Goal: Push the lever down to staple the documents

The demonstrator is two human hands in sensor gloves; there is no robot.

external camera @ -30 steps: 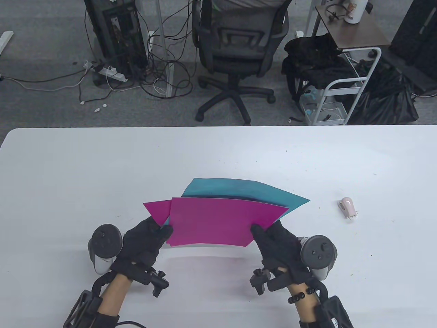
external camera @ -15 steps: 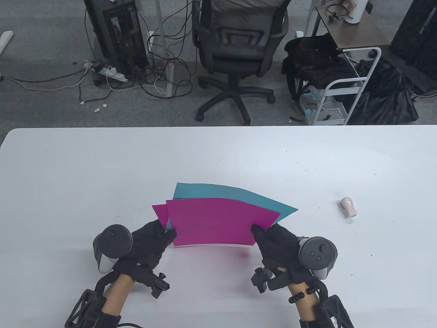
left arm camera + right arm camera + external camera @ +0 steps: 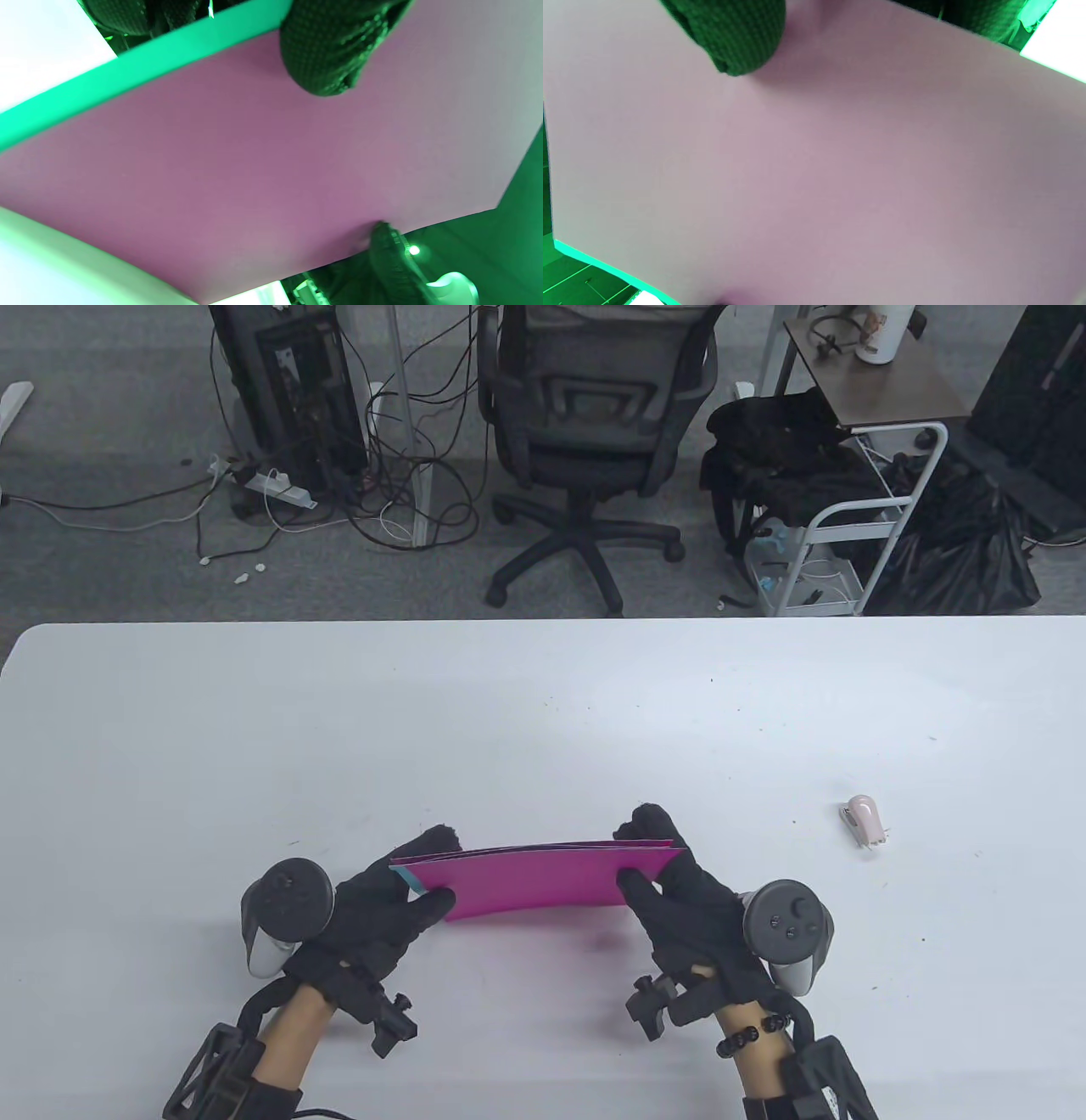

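A stack of coloured sheets (image 3: 539, 878), magenta in front with a teal one behind, stands nearly upright on its lower edge on the white table (image 3: 254, 729). My left hand (image 3: 420, 872) grips its left end, thumb in front and fingers behind. My right hand (image 3: 649, 857) grips its right end the same way. The magenta sheet fills the left wrist view (image 3: 254, 169), with a teal edge (image 3: 140, 67) above it, and also the right wrist view (image 3: 840, 169). A small pink stapler (image 3: 864, 819) lies on the table to the right, apart from both hands.
An office chair (image 3: 585, 432), a computer tower with cables (image 3: 288, 398) and a white cart (image 3: 848, 517) stand on the floor beyond the table's far edge. Small specks lie scattered on the table.
Both hands have tipped the fanned sheets up from a slant to nearly upright and squared them together. The sheets' fanned corners have closed up. The stapler has not moved.
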